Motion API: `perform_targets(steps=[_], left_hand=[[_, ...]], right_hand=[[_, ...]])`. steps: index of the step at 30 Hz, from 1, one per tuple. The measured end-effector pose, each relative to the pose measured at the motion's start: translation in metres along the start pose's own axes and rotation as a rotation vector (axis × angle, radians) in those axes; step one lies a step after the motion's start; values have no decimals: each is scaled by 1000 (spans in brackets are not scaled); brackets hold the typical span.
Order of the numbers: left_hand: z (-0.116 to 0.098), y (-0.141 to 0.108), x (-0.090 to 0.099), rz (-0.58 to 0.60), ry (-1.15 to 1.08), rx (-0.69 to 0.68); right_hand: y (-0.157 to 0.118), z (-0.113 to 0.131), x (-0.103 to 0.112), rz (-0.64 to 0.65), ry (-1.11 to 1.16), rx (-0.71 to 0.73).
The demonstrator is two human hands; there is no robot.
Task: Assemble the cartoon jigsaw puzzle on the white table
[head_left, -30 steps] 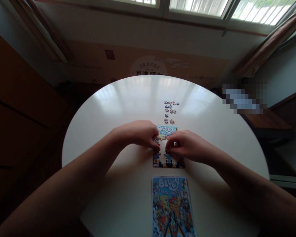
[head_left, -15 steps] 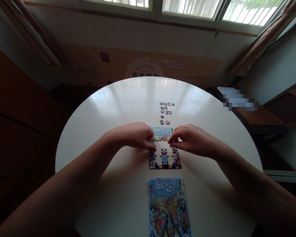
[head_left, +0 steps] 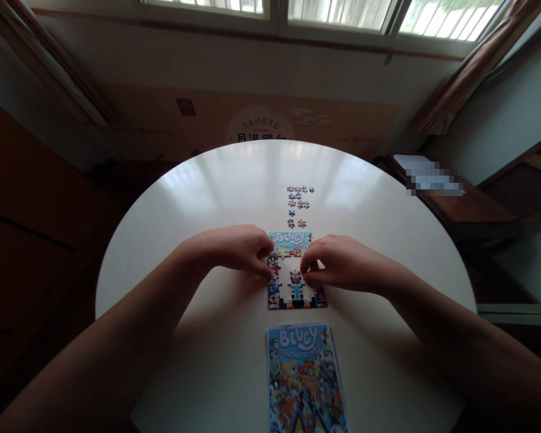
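A partly assembled jigsaw puzzle (head_left: 290, 242) lies on the white table, its border joined and pale gaps inside around a standing blue middle section. My left hand (head_left: 243, 248) rests at the puzzle's left edge, thumb and curled fingers apart, with no piece visible in it. Over the right side of the opening, my right hand (head_left: 336, 261) has its thumb and index fingertips pinched close to the middle section. Whatever is between those fingertips is too small and covered to make out. Below the puzzle lies a reference picture (head_left: 304, 379) printed with the same "Bluey" title and crowded characters.
Several loose puzzle pieces (head_left: 297, 204) lie in short rows beyond the puzzle. The round white table (head_left: 184, 204) has a curved far edge close to a wall with a printed panel (head_left: 351, 114). At right stands a wooden bench (head_left: 482, 201) with a blurred-out pale item.
My right hand has moved slightly down and toward the puzzle's middle section. My left thumb has drawn back to the puzzle's left edge. The whole view has shifted a little.
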State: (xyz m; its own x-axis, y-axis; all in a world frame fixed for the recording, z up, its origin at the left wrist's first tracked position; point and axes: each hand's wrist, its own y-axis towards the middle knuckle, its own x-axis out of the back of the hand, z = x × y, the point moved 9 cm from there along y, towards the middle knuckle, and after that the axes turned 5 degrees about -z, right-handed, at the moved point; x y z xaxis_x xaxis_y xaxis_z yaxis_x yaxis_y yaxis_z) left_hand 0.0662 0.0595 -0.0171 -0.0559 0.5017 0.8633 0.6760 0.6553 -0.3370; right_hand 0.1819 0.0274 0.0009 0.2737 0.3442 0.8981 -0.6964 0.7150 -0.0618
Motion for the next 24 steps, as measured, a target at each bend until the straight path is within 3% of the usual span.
perform_targets(steps=[17,21,24], left_hand=[[-1,3,0,8,6,-20],[1,3,5,-19,-19,-3],[10,5,15,-121,-26,17]], right_hand=[[0,-9,3,5,99,12],[5,-30,17,-102,345,8],[8,-59,32,-314,450,-33]])
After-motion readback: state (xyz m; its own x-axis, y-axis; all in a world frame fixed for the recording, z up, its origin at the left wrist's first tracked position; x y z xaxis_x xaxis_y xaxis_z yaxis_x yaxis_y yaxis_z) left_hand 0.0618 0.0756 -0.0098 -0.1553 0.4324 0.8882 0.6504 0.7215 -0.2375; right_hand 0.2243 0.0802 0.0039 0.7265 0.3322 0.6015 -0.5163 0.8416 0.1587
